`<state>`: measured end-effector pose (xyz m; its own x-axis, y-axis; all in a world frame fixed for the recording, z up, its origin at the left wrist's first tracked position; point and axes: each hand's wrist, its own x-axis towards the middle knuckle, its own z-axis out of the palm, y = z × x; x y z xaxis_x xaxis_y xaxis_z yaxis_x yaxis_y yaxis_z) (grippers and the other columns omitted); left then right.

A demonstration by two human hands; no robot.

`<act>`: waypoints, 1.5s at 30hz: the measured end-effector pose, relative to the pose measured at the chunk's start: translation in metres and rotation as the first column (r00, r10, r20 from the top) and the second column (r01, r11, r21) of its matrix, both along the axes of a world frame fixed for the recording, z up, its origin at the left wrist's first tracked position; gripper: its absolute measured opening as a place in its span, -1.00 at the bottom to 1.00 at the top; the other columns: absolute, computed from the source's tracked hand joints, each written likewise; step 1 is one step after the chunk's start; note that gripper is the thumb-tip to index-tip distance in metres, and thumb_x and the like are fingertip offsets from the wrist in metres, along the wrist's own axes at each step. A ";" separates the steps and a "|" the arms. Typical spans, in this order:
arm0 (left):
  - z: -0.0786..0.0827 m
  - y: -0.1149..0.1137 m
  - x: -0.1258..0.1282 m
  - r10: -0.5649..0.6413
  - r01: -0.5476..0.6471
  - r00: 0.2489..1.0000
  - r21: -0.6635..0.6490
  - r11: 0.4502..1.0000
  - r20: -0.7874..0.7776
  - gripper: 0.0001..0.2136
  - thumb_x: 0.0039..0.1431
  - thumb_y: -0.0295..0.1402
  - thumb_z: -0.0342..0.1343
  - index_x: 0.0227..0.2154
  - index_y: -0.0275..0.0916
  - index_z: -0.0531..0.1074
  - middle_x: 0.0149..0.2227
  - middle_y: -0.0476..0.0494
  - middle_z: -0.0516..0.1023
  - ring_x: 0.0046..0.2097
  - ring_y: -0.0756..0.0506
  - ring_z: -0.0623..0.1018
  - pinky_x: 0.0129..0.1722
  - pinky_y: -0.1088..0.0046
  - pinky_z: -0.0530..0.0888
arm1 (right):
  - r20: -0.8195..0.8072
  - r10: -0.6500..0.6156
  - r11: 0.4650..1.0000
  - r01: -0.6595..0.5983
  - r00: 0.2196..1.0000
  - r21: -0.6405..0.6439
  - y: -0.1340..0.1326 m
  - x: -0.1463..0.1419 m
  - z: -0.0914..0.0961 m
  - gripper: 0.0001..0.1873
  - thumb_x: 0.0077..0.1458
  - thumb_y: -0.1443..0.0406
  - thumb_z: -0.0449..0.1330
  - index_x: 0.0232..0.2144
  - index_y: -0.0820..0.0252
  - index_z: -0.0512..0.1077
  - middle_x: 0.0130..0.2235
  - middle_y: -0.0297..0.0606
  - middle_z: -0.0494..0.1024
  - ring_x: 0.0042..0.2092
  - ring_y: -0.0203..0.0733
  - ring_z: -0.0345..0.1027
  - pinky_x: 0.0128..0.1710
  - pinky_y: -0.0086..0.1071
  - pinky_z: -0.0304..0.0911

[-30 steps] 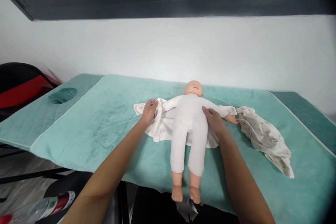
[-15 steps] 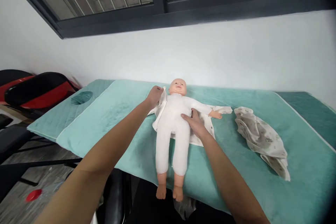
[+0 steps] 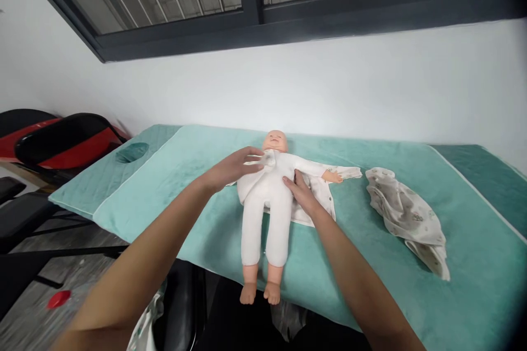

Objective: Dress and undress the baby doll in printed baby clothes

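Doll (image 3: 272, 189) lies on its back on the green bed (image 3: 473, 203), head toward the wall (image 3: 370, 82), feet toward me; I judge this gives both hands an equal reach to its sides.

Shirt (image 3: 325, 200): on my left, one front lies over the doll's chest; on my right, the other lies flat on the bed beside the torso. A sleeve stretches out past the doll's hand, the bare arm resting over it.

My left hand (image 3: 236, 167) is at the chest over the folded front, fingers long and spread, none seen closed on cloth. Probably smoothing or settling that edge.

My right hand (image 3: 302, 192) touches the doll's flank, thumb on the belly, a narrow gap to the forefinger. Remaining fingers hidden; cannot tell whether they grip. Likely steadies the body against the left hand's work.

Crumpled cloth (image 3: 407, 216) sits apart at right, clear of both forearms.
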<state>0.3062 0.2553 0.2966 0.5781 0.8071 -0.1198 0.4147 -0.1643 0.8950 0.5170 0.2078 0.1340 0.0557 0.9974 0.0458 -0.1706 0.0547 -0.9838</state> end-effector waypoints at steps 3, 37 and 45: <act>-0.037 -0.009 -0.020 0.071 -0.030 0.983 0.229 0.973 -0.172 -0.50 -0.16 -0.11 0.42 -0.11 -0.10 0.51 -0.01 -0.16 0.52 0.05 -0.28 0.49 0.01 0.26 0.42 | -0.016 -0.004 1.000 0.004 1.000 -0.006 0.000 0.000 0.001 -0.41 0.13 -0.01 0.25 0.13 0.06 0.25 0.22 -0.20 0.38 0.25 -0.10 0.24 0.28 -0.19 0.19; -0.075 0.065 0.153 0.078 0.587 0.727 0.676 0.446 -0.683 -0.72 0.20 -0.52 0.05 -0.03 -0.22 0.35 -0.09 -0.29 0.50 -0.05 -0.26 0.50 -0.12 0.23 0.32 | 0.862 -0.255 0.892 0.451 0.438 0.035 0.009 0.106 -0.005 -0.66 0.03 0.00 0.29 -0.48 0.14 0.42 -0.39 -0.22 0.53 -0.27 -0.11 0.39 -0.20 -0.30 0.22; -0.073 0.064 0.134 0.072 0.653 0.688 0.659 0.374 -0.722 -0.69 0.19 -0.61 -0.01 -0.06 -0.21 0.40 -0.11 -0.32 0.50 -0.06 -0.27 0.49 -0.12 0.20 0.28 | 0.578 -0.403 0.879 0.476 0.710 0.027 0.003 0.116 -0.004 -0.74 0.01 0.10 0.18 -0.53 0.13 0.30 -0.53 -0.43 0.34 -0.44 -0.27 0.21 -0.44 -0.42 0.05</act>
